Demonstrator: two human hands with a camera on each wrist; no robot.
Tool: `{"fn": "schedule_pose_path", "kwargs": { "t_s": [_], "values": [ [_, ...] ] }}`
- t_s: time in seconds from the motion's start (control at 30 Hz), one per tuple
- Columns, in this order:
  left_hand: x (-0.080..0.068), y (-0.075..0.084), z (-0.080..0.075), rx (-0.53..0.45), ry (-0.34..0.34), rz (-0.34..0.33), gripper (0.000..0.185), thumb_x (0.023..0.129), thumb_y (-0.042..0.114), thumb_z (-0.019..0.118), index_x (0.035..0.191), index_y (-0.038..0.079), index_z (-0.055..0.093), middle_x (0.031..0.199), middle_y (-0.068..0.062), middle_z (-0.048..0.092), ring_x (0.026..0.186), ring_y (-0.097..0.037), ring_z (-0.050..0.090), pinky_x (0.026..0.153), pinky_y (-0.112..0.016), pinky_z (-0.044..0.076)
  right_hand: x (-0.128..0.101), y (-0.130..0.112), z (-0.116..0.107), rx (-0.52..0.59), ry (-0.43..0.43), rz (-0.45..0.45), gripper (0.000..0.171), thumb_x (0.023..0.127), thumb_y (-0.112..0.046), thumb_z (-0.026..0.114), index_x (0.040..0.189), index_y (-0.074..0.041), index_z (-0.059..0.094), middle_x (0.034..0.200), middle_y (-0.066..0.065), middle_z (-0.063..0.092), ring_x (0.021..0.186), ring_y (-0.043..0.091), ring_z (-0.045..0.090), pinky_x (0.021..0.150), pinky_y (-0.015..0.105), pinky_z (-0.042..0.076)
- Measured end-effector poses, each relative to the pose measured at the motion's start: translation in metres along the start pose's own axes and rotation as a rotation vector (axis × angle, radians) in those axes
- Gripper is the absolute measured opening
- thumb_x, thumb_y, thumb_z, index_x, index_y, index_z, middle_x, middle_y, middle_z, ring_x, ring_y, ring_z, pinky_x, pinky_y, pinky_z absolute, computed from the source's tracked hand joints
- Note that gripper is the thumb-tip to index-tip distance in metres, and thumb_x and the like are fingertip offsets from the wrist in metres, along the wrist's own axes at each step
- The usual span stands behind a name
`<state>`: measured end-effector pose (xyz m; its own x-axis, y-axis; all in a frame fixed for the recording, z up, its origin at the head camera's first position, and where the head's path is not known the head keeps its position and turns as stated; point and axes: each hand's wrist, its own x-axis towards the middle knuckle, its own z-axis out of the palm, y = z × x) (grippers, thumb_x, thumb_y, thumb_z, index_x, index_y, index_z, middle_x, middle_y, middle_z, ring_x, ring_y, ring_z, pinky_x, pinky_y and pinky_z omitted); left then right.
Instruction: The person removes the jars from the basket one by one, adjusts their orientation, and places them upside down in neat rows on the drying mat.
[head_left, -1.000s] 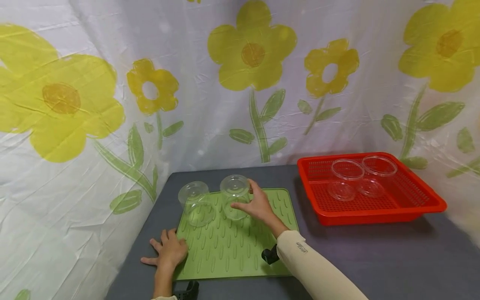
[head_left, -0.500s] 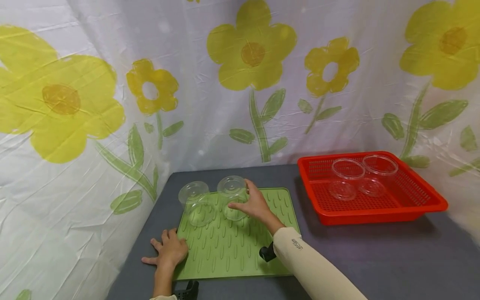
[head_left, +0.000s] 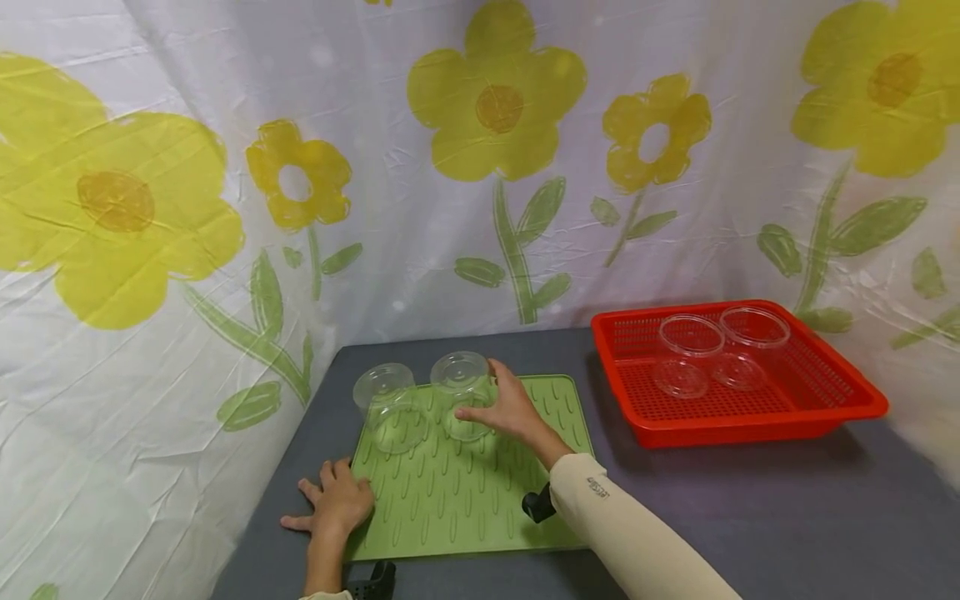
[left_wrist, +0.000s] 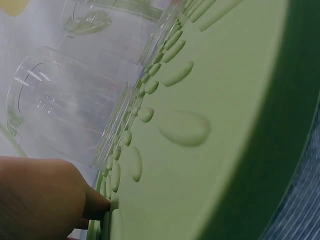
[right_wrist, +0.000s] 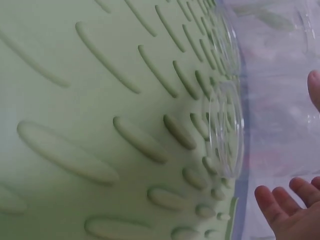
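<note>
Two clear plastic jars stand upside down on a green ridged mat (head_left: 465, 517), their rims at the mat. My right hand (head_left: 504, 408) is at the right-hand jar (head_left: 459, 375), thumb on the near side and fingers on the far right side. In the right wrist view its fingers (right_wrist: 280, 205) are spread and look loose beside the jar. The left-hand jar (head_left: 384, 387) stands close by, at the mat's back left corner. My left hand (head_left: 339, 504) rests at the mat's left edge, fingers spread; in the left wrist view part of it (left_wrist: 45, 195) touches the edge.
A red slotted plastic basket (head_left: 757, 429) sits at the back right of the dark grey table (head_left: 720, 517). Inside it are two more clear jars, one on the left (head_left: 692, 336) and one on the right (head_left: 753, 327), mouths up. A white flowered curtain (head_left: 405, 250) hangs behind.
The right-hand jar has shifted slightly left together with my right hand, toward the other jar. The left hand stays put. The view has turned a little.
</note>
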<state>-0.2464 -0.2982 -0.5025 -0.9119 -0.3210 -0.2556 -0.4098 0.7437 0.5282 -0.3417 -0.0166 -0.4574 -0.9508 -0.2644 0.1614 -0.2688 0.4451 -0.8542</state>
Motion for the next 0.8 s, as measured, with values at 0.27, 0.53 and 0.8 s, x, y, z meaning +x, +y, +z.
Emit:
{"fn": "schedule_pose_path", "kwargs": {
  "t_s": [0.27,0.53,0.8],
  "values": [
    [0.000,0.002,0.000,-0.003,0.003,0.004,0.060,0.103,0.021,0.042,0.154,-0.004,0.023,0.163,-0.033,-0.004,0.141,-0.065,-0.030,0.088,-0.086,-0.031,-0.004,-0.003,-0.027,-0.037,0.016,-0.025,0.104,0.082,-0.040,0.086,0.161,-0.009,0.026,0.159,0.015,0.042,0.146,0.037,0.040,0.113,0.058,0.041],
    [0.000,0.001,-0.002,0.010,-0.017,-0.001,0.061,0.105,0.024,0.043,0.154,-0.005,0.021,0.162,-0.034,-0.005,0.140,-0.065,-0.030,0.089,-0.087,-0.029,-0.006,0.001,-0.066,-0.073,0.117,-0.083,0.090,0.085,-0.033,0.085,0.157,-0.011,0.036,0.153,0.014,0.050,0.140,0.034,0.049,0.110,0.055,0.046],
    [0.001,-0.001,-0.002,0.010,-0.045,0.003,0.062,0.105,0.026,0.041,0.154,-0.005,0.018,0.161,-0.035,-0.007,0.138,-0.066,-0.033,0.087,-0.087,-0.030,-0.011,0.014,-0.104,-0.033,0.273,-0.149,0.068,0.089,-0.028,0.081,0.146,-0.007,0.051,0.137,0.018,0.061,0.125,0.036,0.058,0.101,0.050,0.051]
  ]
}}
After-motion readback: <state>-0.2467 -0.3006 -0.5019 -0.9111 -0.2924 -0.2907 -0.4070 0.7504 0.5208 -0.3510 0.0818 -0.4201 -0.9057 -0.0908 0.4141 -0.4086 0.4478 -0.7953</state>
